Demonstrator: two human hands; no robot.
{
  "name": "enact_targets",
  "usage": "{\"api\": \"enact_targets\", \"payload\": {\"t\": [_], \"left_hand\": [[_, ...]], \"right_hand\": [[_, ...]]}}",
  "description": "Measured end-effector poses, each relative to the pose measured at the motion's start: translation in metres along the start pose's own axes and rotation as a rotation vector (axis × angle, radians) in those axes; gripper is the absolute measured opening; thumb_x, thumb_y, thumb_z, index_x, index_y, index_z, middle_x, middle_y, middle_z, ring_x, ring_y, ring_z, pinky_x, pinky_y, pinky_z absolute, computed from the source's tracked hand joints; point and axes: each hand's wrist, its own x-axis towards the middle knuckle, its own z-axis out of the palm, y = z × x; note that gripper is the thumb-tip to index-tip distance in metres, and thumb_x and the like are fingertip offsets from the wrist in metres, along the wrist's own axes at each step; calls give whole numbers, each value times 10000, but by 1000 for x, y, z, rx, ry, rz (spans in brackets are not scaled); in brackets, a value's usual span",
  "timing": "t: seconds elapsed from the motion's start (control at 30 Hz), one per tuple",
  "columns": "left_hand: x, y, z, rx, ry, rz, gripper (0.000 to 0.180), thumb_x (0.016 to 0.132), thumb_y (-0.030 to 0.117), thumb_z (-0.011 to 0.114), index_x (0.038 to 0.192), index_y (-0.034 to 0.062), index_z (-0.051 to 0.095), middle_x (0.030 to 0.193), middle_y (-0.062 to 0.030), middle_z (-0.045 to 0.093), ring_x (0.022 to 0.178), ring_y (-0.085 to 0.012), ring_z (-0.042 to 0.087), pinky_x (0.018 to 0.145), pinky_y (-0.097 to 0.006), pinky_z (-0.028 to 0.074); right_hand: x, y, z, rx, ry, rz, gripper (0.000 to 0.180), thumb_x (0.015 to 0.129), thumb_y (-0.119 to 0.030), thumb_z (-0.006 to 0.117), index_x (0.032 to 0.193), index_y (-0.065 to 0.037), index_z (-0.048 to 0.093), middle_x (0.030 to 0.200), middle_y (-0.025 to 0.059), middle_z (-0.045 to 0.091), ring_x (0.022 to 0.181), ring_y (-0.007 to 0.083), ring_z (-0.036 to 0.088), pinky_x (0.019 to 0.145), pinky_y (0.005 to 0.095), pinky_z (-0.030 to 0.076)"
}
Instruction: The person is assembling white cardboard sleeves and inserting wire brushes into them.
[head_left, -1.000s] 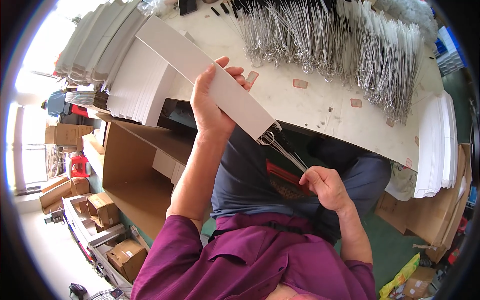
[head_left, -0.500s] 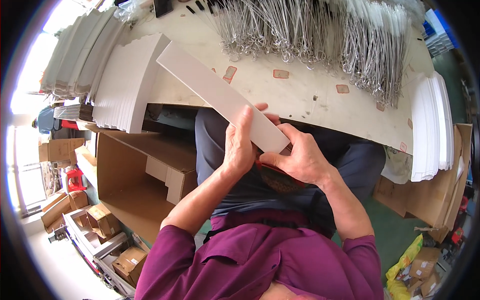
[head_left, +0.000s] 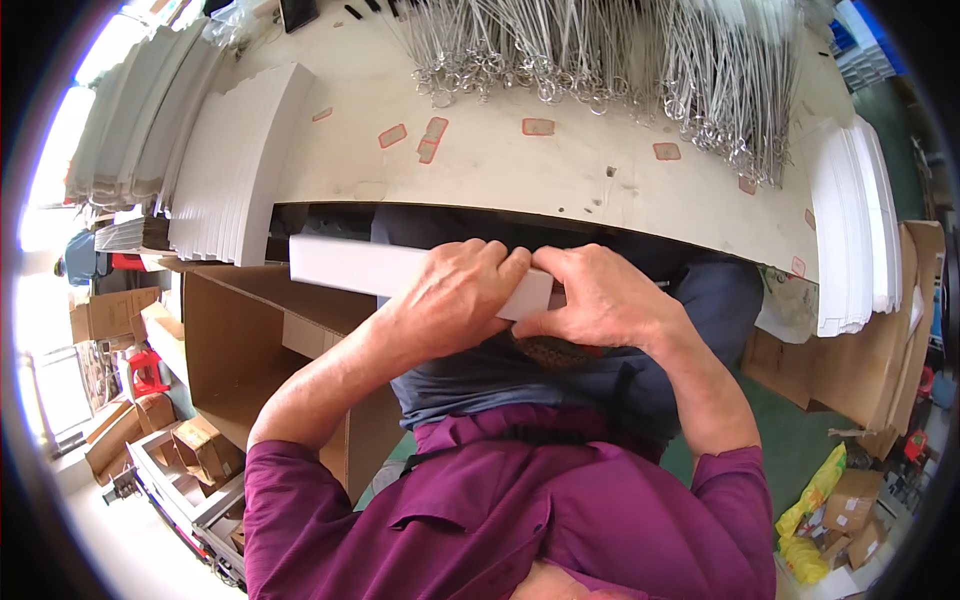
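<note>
You hold a long white box (head_left: 350,270) level across your lap, just below the near edge of the worktable (head_left: 560,175). Your left hand (head_left: 455,295) is wrapped over its right end with the fingers curled down its front face, and your right hand (head_left: 600,300) is closed against that same end, thumb and fingertips pinching it; the end itself is hidden under both hands, so you cannot tell whether it is shut.

On the tabletop, small red-outlined rectangular labels (head_left: 432,135) lie scattered along the middle, flat on the pale board. At the far edge a thick row of metal wire pieces with ring ends (head_left: 600,50) runs from the centre to the right corner, cut off at the top. A stack of flat white cartons (head_left: 235,160) leans at the left edge, and another white stack (head_left: 860,220) sits at the right edge.

Beside your left knee stands an open brown cardboard box (head_left: 250,340). Smaller brown boxes (head_left: 200,450) lie on the floor at the left, blurred by the lens rim. A yellow bag (head_left: 815,490) shows at the lower right.
</note>
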Motion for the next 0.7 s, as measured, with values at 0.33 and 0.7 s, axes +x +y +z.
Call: {"api": "enact_targets", "payload": {"t": [0.33, 0.7], "left_hand": [[-25, -11, 17, -37, 220, -141, 489, 750, 158, 822, 1158, 23, 591, 852, -142, 635, 810, -359, 693, 694, -471, 564], [-15, 5, 36, -29, 208, -198, 584, 755, 194, 842, 1239, -9, 586, 883, -153, 659, 810, -353, 704, 683, -473, 576]], "right_hand": [[-48, 33, -15, 244, 552, 112, 249, 991, -214, 734, 1064, 24, 720, 885, 167, 739, 776, 266, 717, 705, 360, 549], [-21, 26, 53, 1047, 578, -27, 394, 1127, -225, 528, 1373, 78, 578, 1203, 138, 728, 1068, 154, 679, 932, 297, 547]]}}
